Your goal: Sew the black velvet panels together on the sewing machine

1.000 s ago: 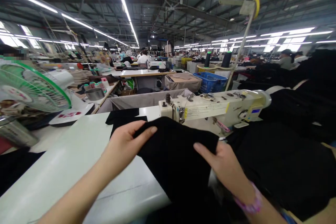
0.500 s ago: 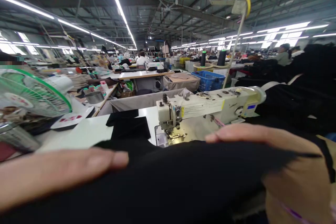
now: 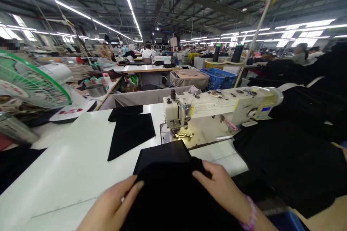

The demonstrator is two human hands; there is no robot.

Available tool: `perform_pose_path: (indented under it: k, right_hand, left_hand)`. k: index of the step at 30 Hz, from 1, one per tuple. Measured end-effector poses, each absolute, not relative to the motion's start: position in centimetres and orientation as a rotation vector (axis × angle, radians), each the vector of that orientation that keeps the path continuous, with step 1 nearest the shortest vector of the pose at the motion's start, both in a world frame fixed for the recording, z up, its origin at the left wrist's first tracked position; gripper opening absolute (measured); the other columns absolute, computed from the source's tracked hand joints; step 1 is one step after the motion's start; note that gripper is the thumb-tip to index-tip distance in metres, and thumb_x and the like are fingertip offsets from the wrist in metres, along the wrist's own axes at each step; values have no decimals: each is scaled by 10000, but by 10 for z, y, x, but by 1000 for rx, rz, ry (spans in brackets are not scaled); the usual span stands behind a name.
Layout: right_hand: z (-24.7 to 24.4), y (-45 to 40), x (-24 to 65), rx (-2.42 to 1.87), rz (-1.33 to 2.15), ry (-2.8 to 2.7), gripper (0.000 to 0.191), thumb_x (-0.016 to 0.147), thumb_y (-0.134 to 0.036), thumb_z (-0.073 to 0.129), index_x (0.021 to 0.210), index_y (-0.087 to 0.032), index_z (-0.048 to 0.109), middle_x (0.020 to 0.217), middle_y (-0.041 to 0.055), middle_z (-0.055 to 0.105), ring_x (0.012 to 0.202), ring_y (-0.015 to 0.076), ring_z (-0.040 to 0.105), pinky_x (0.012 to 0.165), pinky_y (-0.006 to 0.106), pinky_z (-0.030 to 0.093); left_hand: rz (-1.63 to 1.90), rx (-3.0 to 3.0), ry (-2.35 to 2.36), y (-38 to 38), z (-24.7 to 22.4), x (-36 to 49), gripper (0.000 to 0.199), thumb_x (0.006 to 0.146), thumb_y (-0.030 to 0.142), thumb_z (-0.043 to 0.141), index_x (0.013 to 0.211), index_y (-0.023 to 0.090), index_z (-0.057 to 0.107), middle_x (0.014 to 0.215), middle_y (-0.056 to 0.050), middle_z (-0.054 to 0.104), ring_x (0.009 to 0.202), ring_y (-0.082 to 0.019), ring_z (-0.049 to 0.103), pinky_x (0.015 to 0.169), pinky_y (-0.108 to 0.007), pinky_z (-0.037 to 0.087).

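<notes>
a broad piece of plain black cloth is stretched between a worker's two bare hands at the near edge of a glossy white table, its far end reaching toward the needle area of a cream-coloured industrial sewing machine. the left hand pinches the cloth's left side between thumb and fingers; the right hand, above a pink-and-purple bracelet, grips a bunched fold on the right. half a second ago the fabric was raised across the lower view, close to the camera; it has since dropped, which appears to bring it squarely before the machine, though whether its far end touches the tabletop cannot be told. a smaller black fabric panel lies flat to the left of the machine, back in full view. farther out, a large heap of black fabric sits at right, a green-rimmed electric fan at left, and a blue plastic basket beyond the machine.
</notes>
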State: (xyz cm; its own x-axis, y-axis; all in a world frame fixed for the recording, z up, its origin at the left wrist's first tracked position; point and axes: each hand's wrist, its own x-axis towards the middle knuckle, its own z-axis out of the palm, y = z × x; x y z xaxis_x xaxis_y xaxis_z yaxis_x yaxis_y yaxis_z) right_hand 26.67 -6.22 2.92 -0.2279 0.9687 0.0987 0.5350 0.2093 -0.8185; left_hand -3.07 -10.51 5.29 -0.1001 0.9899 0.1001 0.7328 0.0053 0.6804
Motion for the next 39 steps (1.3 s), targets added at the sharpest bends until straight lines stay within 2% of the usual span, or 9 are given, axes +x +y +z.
perform_pose_path:
  k: [3,6,11,14,17,20,24,33,39]
  right_hand:
    - [9,-25,243,-1383,584,-1848,107,872,-250,640,780,-204,668,874,47,694,860,235,655,808,340,530]
    - [-3,2,225,-1375,497,-1825,54,853,-193,643,805,-211,659,1055,98,665,1045,271,610,964,411,477]
    - [-13,26,214,-1458,527,-1756,127,744,-139,693,690,-224,616,880,79,652,931,292,608,892,452,482]
    - [-15,31,215,-1435,591,-1706,139,704,-137,683,646,-230,597,801,51,647,866,268,618,866,426,491]
    - [-15,26,220,-1336,703,-1638,28,746,-196,629,733,-221,631,832,50,679,839,239,652,820,378,528]
    - [-11,12,226,-1223,860,-1542,199,825,-309,579,953,-187,670,928,74,734,884,238,702,814,362,563]
    - [-4,-7,234,-1210,1044,-1261,381,817,-503,663,1000,-170,702,986,89,759,965,275,703,883,377,556]
    - [0,-21,237,-1280,1049,-926,515,627,-601,802,907,-169,785,1090,88,764,1122,324,649,1072,433,448]
    - [7,-28,242,-1205,1194,-674,530,490,-495,914,897,-179,793,1045,57,773,1163,318,627,1135,422,381]
  left_hand:
    - [466,2002,2127,-61,51,-24,313,885,434,432,807,259,680,874,-75,739,800,-292,704,690,-360,535]
    - [373,2092,2279,-29,41,-25,274,901,348,396,800,221,617,960,-120,675,860,-284,675,754,-372,525]
    - [605,1955,2146,-5,22,-33,30,786,222,514,759,231,520,817,-91,622,806,-293,630,811,-433,502]
    - [712,1912,2078,-3,20,-31,88,758,163,493,725,242,471,760,-55,607,776,-257,625,784,-392,506]
    - [898,1806,2061,-15,23,-27,72,845,249,458,845,220,525,795,-42,613,798,-221,641,761,-342,525]
    - [1213,1446,1795,-34,29,-23,251,829,364,568,1021,205,600,922,-50,687,879,-218,681,793,-335,543]
    - [1462,1104,1470,-52,41,-14,278,713,312,732,967,202,711,1217,-70,686,1139,-251,633,1005,-345,468]
    - [1682,1040,1432,-65,57,-4,247,762,436,771,864,213,797,1050,-49,730,995,-220,647,902,-281,484]
    - [1748,709,1424,-72,57,-2,381,590,444,890,840,176,786,944,-69,763,886,-206,661,845,-289,500]
